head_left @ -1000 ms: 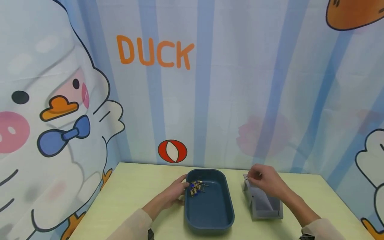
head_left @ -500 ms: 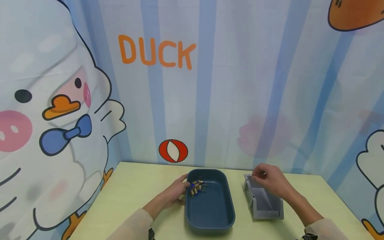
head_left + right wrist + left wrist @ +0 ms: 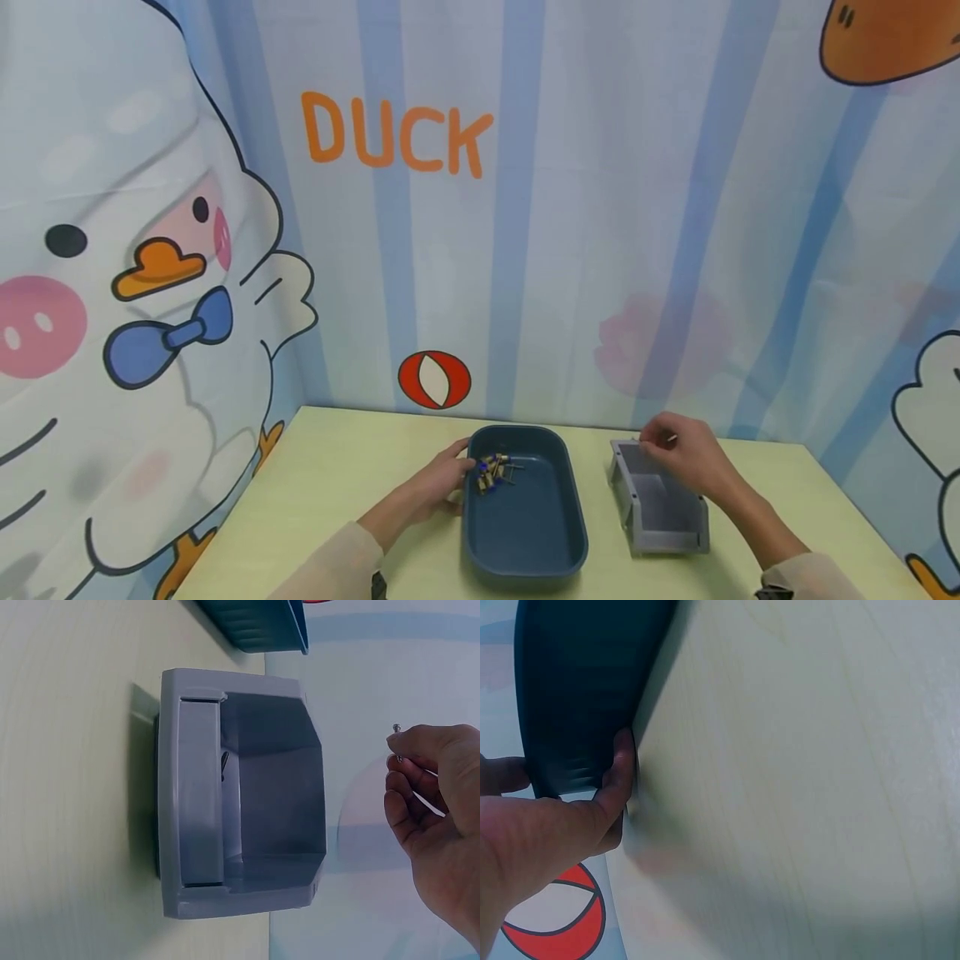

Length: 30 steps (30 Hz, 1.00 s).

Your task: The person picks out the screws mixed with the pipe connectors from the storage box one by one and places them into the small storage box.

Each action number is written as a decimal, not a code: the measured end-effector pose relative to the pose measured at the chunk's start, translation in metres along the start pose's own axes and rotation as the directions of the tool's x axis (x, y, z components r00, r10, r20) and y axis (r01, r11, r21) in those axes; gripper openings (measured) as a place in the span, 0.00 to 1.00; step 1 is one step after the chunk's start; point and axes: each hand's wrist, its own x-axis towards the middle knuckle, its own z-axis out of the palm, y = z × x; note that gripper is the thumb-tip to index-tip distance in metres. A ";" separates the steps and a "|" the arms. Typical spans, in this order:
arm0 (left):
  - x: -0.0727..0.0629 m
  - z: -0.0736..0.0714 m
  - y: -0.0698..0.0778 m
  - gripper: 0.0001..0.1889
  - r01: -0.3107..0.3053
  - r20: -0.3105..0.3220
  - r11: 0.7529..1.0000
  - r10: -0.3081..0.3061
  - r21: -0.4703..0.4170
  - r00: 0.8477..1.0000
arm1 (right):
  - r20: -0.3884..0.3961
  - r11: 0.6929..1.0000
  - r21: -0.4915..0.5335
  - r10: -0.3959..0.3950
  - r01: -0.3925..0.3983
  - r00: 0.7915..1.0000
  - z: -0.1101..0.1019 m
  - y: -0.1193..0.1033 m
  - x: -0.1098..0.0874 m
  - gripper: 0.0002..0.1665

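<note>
- Near: a strip of bare desk runs between blue tray and grey bin.
- Left hand grips tray's left wall: thumb at rim, other fingers against outer side.
- Brass-and-blue pieces lie inside tray, beside that thumb.
- Right hand raised by bin's far end, fingers pinching small metal piece, apart from bin.
- Far: desk edge, then printed curtain.
</note>
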 end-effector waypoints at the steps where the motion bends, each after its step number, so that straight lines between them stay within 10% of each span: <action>1: 0.000 0.000 0.000 0.31 0.000 0.001 1.000 0.000 -0.001 1.000 | -0.003 1.000 0.002 0.002 -0.002 1.000 0.000 0.001 0.000 0.04; 30: -0.002 -0.001 0.000 0.33 -0.018 0.016 1.000 0.018 -0.008 1.000 | -0.056 0.994 0.010 0.106 -0.106 0.993 0.036 0.041 -0.011 0.06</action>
